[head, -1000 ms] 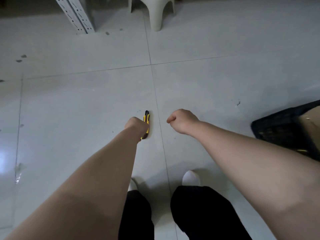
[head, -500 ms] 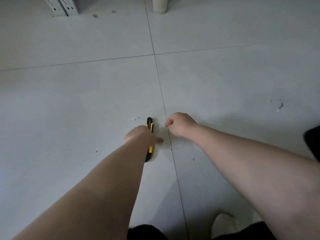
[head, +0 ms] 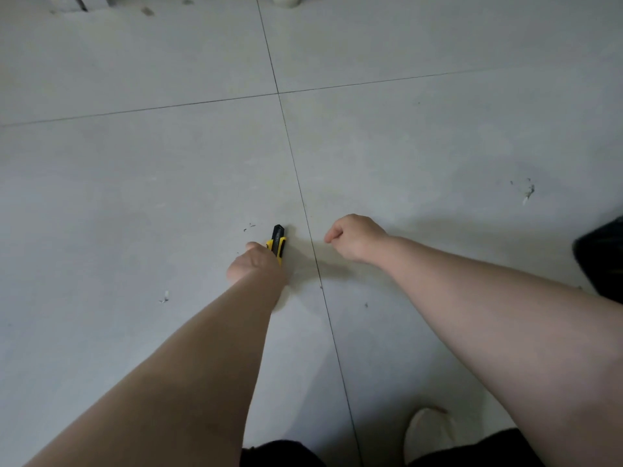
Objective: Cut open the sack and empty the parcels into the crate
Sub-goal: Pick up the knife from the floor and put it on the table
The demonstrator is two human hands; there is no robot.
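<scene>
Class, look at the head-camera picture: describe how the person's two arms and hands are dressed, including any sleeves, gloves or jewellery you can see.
Both forearms are bare: no sleeves reach them. The left hand and right hand wear no gloves, and no watch, ring or bracelet shows.

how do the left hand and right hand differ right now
The left hand is down on the yellow and black utility knife lying on the floor; the right hand touches nothing. The left hand sits left of the tile seam, the right hand to its right. Both are bare, with fingers curled.
</scene>
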